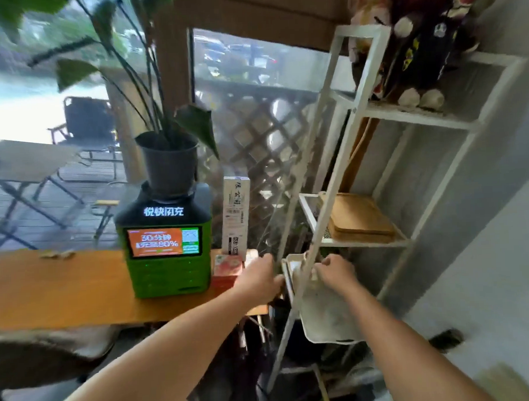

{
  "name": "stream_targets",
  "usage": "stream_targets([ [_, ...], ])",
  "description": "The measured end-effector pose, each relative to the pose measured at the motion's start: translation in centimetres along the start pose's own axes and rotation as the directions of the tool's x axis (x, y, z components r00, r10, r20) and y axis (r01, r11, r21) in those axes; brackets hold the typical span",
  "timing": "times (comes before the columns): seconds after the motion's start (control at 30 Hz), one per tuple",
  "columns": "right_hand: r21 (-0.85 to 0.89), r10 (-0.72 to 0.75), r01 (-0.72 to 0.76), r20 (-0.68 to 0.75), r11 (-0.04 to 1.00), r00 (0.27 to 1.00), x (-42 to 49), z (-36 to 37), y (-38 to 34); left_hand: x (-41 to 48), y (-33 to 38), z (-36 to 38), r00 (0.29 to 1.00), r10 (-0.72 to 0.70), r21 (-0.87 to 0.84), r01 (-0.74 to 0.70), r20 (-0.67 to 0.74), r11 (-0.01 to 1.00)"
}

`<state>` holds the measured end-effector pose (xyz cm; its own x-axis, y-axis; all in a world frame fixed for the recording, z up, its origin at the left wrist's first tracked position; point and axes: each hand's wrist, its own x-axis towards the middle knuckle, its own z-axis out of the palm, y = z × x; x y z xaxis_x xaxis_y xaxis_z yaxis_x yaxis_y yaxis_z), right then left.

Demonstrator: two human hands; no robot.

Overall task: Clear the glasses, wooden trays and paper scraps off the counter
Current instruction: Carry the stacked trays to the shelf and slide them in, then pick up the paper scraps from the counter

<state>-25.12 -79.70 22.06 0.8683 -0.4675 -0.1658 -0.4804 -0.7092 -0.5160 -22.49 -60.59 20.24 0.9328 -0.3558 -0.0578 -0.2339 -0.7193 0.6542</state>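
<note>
Counter [64,288] bears green charger [167,265] (paper scraps [58,254] too); shelf [365,243] holds wooden trays [361,220].

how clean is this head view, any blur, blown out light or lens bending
Head view: motion blur smears the left hand, the right hand and the plant leaves; the outdoors at upper left is blown out; the wide lens makes the white shelf frame lean and bow; the green charging station's screen is sharp enough to read.

The black top of the green charging box [167,265] reads "悦快闪充" in white. Its orange screen [163,241] shows "30分钟" above "充至80%" (with a QR code beside it). The white carton [236,213] carries print too blurred to read.
</note>
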Motion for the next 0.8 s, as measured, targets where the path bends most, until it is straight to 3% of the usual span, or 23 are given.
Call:
stream_targets([
  [0.13, -0.090, -0.126, 0.141, 0.155, 0.986, 0.980, -7.9, 9.1, -6.4, -7.5, -8.9, -4.9, 0.989, -0.145, 0.143, 0.144, -0.003, 0.979],
  [0.37, -0.122, -0.338, 0.415, 0.401, 0.901, 0.852, -16.8, 18.8, -16.0, -17.9, -20.8, -12.2, 0.937, -0.341, 0.155, 0.348, -0.073, 0.925],
  [0.53, -0.143, -0.403, 0.523, 0.479, 0.840, 0.780, -20.4, 22.5, -20.2, -22.8, -25.4, -15.5, 0.890, -0.437, 0.138, 0.453, -0.133, 0.881],
  [0.8, -0.170, -0.434, 0.602, 0.547, 0.780, 0.716, -21.9, 27.1, -23.5, -24.8, -30.7, -18.1, 0.873, -0.461, 0.266, 0.488, -0.159, 0.832],
])
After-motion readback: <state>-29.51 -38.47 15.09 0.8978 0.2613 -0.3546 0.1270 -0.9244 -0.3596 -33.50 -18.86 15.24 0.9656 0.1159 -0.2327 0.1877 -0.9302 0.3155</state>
